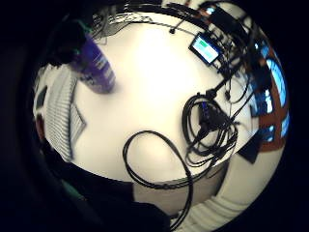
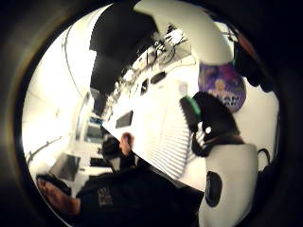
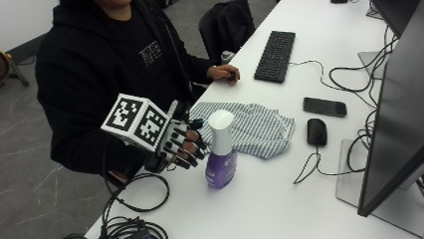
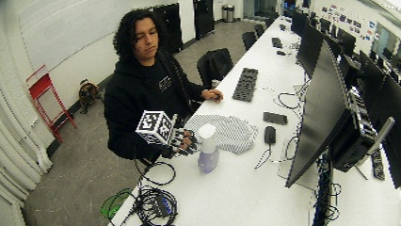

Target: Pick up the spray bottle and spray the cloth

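A purple spray bottle (image 3: 220, 168) with a white top stands upright on the white table (image 3: 278, 199), near its front edge. My gloved right hand (image 3: 184, 145) hovers just to the bottle's left at neck height. Its fingers are partly curled toward the bottle and do not wrap it. A striped white and blue cloth (image 3: 255, 127) lies crumpled just behind the bottle. In the palm views the bottle (image 1: 95, 67) (image 2: 222, 87) sits close by, beside the cloth (image 1: 60, 111) (image 2: 165, 137).
A black mouse (image 3: 317, 132) and a phone (image 3: 324, 106) lie right of the cloth, with a keyboard (image 3: 275, 50) farther back. A large monitor (image 3: 391, 124) stands at the right. Black cables (image 3: 136, 199) loop over the front corner. The bare hand (image 3: 225, 74) rests at the table edge.
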`<state>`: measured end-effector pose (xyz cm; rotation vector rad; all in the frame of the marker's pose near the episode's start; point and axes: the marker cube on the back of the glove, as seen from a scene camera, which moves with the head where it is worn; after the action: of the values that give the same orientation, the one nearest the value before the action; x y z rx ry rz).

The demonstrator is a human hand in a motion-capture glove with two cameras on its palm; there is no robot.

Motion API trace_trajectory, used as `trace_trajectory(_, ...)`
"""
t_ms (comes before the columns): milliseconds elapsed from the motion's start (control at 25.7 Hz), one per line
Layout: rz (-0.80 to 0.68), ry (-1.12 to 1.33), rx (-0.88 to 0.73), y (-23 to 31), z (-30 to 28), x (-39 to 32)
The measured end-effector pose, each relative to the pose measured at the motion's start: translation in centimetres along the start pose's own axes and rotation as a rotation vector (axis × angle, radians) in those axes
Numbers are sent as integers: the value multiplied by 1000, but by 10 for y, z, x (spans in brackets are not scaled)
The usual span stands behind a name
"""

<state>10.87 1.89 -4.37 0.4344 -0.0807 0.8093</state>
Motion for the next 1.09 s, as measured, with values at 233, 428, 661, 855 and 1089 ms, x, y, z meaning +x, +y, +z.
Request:
trace_trajectory(233, 48, -289, 107, -45, 9, -2)
trace_trajectory(428, 29, -594, 204, -65, 27, -10)
trace_trajectory(661, -5, -777, 334, -103, 52, -32)
trace_trajectory(855, -37, -847, 368, -98, 54, -29)
trace_trajectory(1089, -110, -857, 446, -129, 64, -38)
